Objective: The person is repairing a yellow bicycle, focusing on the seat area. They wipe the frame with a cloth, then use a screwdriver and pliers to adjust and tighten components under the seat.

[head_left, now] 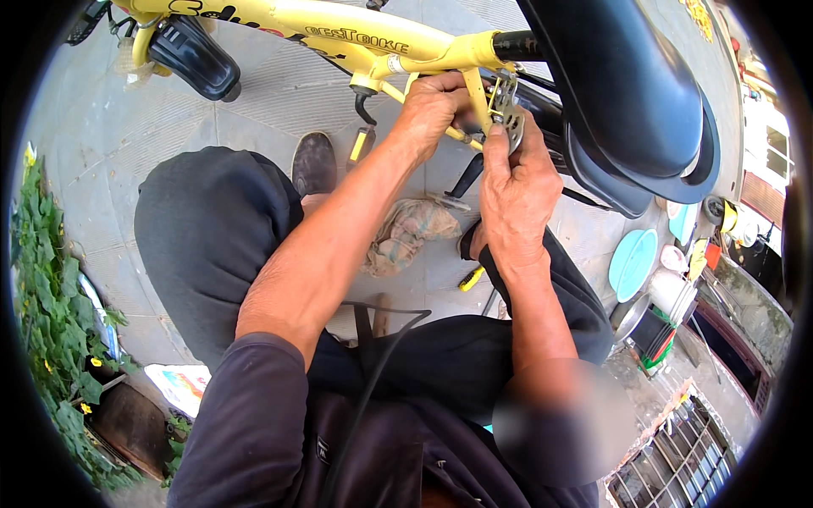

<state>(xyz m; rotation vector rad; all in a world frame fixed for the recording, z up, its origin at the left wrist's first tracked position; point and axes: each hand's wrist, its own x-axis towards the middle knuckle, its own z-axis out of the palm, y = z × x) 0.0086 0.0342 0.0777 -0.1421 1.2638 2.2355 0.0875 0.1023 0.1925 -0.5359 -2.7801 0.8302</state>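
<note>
A yellow bicycle frame (423,51) with a large black seat (627,85) lies across the top of the head view. My left hand (432,114) is closed at the frame's lower tubes; its fingertips are hidden, so what they grip is unclear. Close beside it, my right hand (517,173) grips a silver perforated metal plate (510,102) at the frame, its thumb pressed against the plate's lower part. Below the hands are a pedal with a yellow strip (362,144) and a crumpled checked cloth (406,237).
My bent knees flank the paving (254,118). A yellow-black tool (470,279) lies on it. Turquoise basins (631,267), metal pots (631,317) and buckets stand right. Leafy plants (47,296) line the left, a metal grating (669,449) the lower right.
</note>
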